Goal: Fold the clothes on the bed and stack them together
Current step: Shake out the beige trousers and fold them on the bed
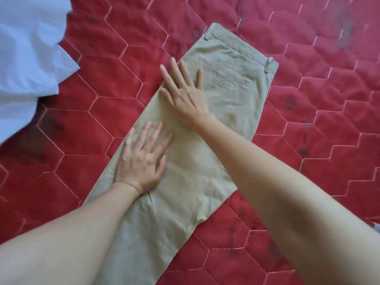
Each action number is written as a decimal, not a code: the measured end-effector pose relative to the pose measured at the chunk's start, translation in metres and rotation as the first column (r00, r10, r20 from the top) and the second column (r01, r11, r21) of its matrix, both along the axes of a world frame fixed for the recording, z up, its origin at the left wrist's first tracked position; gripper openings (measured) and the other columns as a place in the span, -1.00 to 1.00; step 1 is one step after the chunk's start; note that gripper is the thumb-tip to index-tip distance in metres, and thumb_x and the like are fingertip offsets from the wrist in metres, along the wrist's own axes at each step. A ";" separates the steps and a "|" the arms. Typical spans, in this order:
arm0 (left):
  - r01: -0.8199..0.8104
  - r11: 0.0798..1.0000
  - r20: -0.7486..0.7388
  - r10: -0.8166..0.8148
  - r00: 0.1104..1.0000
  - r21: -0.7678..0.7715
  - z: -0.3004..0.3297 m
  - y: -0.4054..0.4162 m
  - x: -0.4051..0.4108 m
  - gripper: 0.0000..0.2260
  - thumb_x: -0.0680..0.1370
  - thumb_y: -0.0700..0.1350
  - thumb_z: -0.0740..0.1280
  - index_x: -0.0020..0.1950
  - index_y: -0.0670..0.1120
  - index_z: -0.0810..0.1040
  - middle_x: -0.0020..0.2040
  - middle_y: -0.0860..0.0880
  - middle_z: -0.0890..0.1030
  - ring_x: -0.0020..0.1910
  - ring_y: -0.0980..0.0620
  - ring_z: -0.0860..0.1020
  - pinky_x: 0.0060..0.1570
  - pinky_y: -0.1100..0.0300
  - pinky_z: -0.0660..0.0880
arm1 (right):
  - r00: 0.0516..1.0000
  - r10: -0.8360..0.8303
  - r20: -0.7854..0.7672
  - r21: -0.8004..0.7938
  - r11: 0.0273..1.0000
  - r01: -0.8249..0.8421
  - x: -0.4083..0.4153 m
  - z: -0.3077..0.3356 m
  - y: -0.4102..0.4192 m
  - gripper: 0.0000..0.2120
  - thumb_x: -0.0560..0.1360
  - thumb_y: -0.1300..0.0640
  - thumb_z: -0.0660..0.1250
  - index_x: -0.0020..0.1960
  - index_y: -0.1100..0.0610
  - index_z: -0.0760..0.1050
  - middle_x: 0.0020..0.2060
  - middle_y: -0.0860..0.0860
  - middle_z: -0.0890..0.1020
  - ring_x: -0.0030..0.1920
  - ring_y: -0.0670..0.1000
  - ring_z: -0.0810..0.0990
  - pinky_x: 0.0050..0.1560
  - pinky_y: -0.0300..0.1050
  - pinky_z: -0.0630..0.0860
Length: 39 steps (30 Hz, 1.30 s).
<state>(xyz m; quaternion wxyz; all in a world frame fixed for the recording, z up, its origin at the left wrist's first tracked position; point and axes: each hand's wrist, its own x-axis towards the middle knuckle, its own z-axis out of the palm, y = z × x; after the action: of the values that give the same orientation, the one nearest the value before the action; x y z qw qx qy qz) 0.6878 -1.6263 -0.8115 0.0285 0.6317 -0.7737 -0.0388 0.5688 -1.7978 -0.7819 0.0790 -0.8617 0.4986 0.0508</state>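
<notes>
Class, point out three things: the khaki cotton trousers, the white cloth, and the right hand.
khaki cotton trousers (230, 79): head view, back pocket area.
white cloth (26, 58): head view, its middle.
right hand (185, 93): head view, back of the hand.

- We see soft, even daylight with no glare anywhere.
- Shadows are faint; a dim patch lies on the red quilt (86, 124) left of the left hand (141, 159).
- Beyond the right hand (185, 95), the upper right corner smears with blur.
- The forearms swell near the bottom edge from wide-angle distortion.
</notes>
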 end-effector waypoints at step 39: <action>-0.016 0.981 -0.029 0.022 0.999 0.193 0.016 0.237 0.122 -0.46 0.59 0.05 -0.05 0.57 -0.05 0.13 0.59 -0.03 0.07 0.56 -0.09 0.06 0.46 -0.24 0.01 | 0.888 -0.459 0.030 0.096 0.886 0.454 0.079 -0.009 0.336 -0.48 0.65 -0.09 -0.06 0.58 -0.02 -0.02 0.57 0.07 -0.01 0.56 0.06 -0.10 0.50 0.23 -0.21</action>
<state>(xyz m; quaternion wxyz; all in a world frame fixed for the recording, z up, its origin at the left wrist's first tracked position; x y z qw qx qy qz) 0.8101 -1.3896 -0.7957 -0.0205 0.6383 -0.7596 -0.1231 0.6476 -1.4616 -0.7911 0.1388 -0.7171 0.6824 0.0302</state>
